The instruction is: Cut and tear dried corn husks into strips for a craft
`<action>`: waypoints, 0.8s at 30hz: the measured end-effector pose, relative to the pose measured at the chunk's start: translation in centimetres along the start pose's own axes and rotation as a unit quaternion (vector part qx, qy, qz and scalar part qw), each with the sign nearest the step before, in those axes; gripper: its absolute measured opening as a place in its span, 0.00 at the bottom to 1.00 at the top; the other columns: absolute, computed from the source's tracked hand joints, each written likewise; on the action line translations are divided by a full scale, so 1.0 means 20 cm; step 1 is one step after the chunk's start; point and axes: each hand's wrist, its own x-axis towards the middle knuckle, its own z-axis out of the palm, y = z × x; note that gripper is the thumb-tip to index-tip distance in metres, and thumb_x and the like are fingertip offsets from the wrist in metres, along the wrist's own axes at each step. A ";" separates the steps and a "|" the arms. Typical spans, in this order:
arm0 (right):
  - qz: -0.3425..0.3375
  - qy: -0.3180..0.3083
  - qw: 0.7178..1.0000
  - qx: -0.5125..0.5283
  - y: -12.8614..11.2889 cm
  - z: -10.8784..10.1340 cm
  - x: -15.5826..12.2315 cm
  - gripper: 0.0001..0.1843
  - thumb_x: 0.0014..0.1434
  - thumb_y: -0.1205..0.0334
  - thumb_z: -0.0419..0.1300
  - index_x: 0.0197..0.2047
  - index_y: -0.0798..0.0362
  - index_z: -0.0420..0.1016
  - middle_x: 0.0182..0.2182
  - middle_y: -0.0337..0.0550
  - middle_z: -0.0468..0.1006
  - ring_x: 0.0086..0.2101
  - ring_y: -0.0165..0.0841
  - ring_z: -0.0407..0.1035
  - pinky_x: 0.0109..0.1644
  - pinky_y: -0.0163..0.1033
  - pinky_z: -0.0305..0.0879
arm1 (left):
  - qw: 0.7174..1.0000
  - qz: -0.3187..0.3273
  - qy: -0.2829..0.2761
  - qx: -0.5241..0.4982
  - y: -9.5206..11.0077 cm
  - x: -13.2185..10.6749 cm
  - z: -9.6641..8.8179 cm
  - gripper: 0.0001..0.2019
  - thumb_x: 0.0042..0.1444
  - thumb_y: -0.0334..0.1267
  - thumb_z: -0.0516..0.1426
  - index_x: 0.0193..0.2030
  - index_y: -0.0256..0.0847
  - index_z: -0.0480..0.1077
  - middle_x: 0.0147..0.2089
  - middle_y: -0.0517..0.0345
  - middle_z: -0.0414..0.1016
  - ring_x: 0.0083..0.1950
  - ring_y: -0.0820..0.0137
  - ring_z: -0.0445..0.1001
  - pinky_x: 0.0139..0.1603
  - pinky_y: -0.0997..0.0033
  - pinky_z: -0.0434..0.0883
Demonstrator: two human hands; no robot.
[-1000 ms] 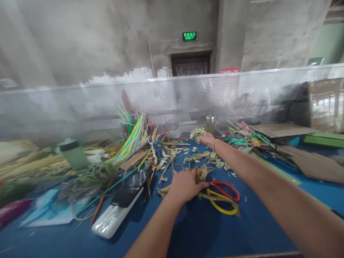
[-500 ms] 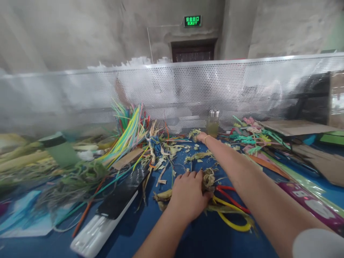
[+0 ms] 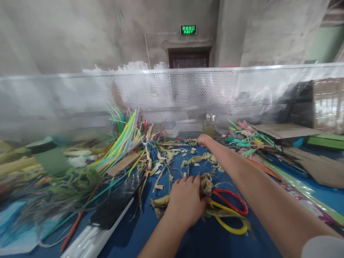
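Both grips unclear | left hand (image 3: 186, 200) on husks (image 3: 206, 184) | right hand (image 3: 203, 139) by sprig (image 3: 191, 142) | tabletop (image 3: 215, 245) between, mesh panel (image 3: 204, 91) beyond

Red handle (image 3: 244, 207), yellow handle (image 3: 233, 231) — blue tabletop (image 3: 208, 238), tan leaves (image 3: 206, 183)

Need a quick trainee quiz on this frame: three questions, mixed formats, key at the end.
1. True or false: the left hand is touching the tall bundle of coloured strips.

2. Multiple choice: which wrist carries the bracelet?
A. left
B. right
C. both

3. Fill in the blank: the two looped handles beside the left hand are red and ____.

Key:
1. False; it touches dried plant-like pieces, and the strips stand apart from it.
2. B
3. yellow
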 end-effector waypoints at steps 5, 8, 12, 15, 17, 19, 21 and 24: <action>-0.056 -0.004 0.997 -0.048 0.07 -0.02 -0.09 0.21 0.53 0.71 0.57 0.51 0.55 0.78 0.50 0.56 0.77 0.50 0.39 0.71 0.50 0.34 0.63 | 1.000 0.001 0.003 0.001 -0.01 0.00 0.01 0.31 0.52 0.50 0.56 0.62 0.41 0.64 0.56 0.42 0.72 0.59 0.47 0.66 0.58 0.48 0.60; -0.113 -0.017 0.990 -0.085 0.09 0.04 -0.16 0.30 0.55 0.73 0.54 0.60 0.44 0.69 0.55 0.48 0.74 0.53 0.36 0.69 0.52 0.34 0.62 | 1.000 0.001 0.008 -0.003 -0.01 0.00 0.01 0.30 0.51 0.50 0.57 0.61 0.42 0.65 0.55 0.43 0.73 0.58 0.47 0.67 0.58 0.49 0.60; -0.126 -0.041 0.983 -0.128 0.09 0.06 -0.19 0.31 0.54 0.74 0.53 0.60 0.44 0.69 0.54 0.48 0.74 0.52 0.38 0.70 0.51 0.36 0.64 | 1.000 0.003 0.007 -0.001 -0.01 0.00 0.01 0.31 0.51 0.51 0.57 0.61 0.43 0.64 0.56 0.43 0.72 0.58 0.48 0.67 0.57 0.49 0.61; -0.135 -0.021 0.983 -0.124 0.08 0.01 -0.20 0.29 0.54 0.74 0.53 0.57 0.46 0.72 0.54 0.49 0.74 0.51 0.38 0.71 0.50 0.36 0.63 | 1.000 0.005 0.005 0.008 -0.01 0.00 0.01 0.31 0.52 0.51 0.56 0.62 0.42 0.63 0.56 0.43 0.72 0.58 0.47 0.67 0.57 0.48 0.61; -0.144 -0.001 0.982 -0.124 0.07 -0.03 -0.24 0.25 0.56 0.72 0.53 0.55 0.47 0.75 0.53 0.49 0.75 0.50 0.39 0.71 0.50 0.36 0.63 | 1.000 0.008 0.004 0.014 -0.01 0.00 0.01 0.31 0.53 0.51 0.55 0.63 0.42 0.63 0.57 0.42 0.71 0.58 0.47 0.67 0.57 0.48 0.61; -0.164 0.024 0.977 -0.130 0.05 -0.08 -0.32 0.20 0.59 0.69 0.53 0.51 0.49 0.78 0.50 0.50 0.77 0.50 0.39 0.71 0.51 0.36 0.62 | 1.000 0.008 0.001 0.017 -0.01 0.00 0.02 0.32 0.52 0.51 0.56 0.63 0.42 0.62 0.58 0.42 0.71 0.59 0.46 0.66 0.57 0.48 0.60; -0.204 0.060 0.967 -0.137 0.04 -0.11 -0.43 0.18 0.61 0.66 0.51 0.48 0.50 0.79 0.47 0.51 0.78 0.48 0.39 0.71 0.51 0.37 0.61 | 1.000 0.011 0.001 0.017 -0.02 -0.01 0.02 0.34 0.50 0.51 0.58 0.63 0.43 0.62 0.58 0.42 0.71 0.60 0.46 0.65 0.58 0.48 0.60; -0.263 0.087 0.952 -0.130 0.02 -0.13 -0.65 0.17 0.63 0.61 0.50 0.44 0.51 0.80 0.43 0.50 0.79 0.45 0.38 0.71 0.49 0.37 0.61 | 1.000 0.023 0.001 0.017 -0.02 0.00 0.02 0.35 0.47 0.50 0.61 0.63 0.44 0.62 0.57 0.42 0.71 0.59 0.46 0.66 0.57 0.49 0.61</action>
